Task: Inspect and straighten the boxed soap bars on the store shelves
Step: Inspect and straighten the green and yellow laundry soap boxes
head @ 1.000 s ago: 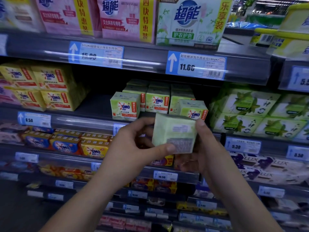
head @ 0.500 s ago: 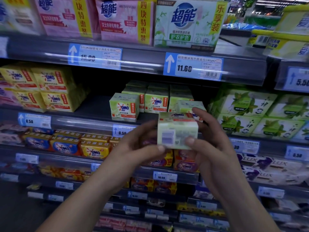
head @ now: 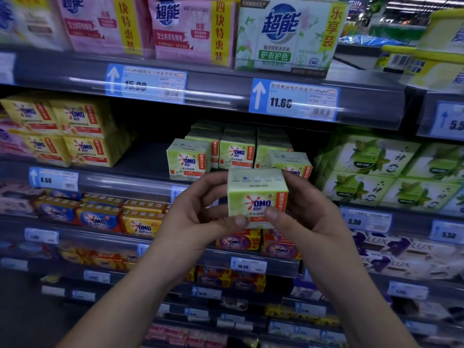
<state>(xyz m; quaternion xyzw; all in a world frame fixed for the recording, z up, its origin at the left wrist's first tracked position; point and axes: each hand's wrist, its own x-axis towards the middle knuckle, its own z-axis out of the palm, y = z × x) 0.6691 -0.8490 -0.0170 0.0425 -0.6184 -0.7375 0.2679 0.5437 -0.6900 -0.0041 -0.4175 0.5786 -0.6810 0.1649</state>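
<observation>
Head view, left to right. Far left on the middle shelf, yellow OMO boxes (head: 75,131) are stacked two high, with a 6.50 price tag (head: 54,179) on the rail below them. One shelf down is a row of blue and yellow OMO packs (head: 100,217). On the top shelf, pink packs (head: 190,31) sit above a 15.00 tag (head: 147,82).

Left hand (head: 200,217) comes up from bottom centre. Its thumb presses the lower left front corner of the held soap box (head: 257,197), and its fingers curl at the box's left side. The box is light green and upright with the OMO logo facing the camera. It is in the air in front of the middle shelf rail, clamped between both hands.

Behind it on the middle shelf, green OMO boxes (head: 188,159) stand in rows, and the held box partly hides the front right one. Right hand (head: 308,214) grips the box from the right, thumb on the lower front face, fingers round the right side.

Above is a green-white pack (head: 288,33) with an 11.60 tag (head: 293,100). Right of the hands, green leaf-print boxes (head: 376,172) are stacked two high, with LUX boxes (head: 406,252) one shelf down. The lowest shelves are too blurred to read.
</observation>
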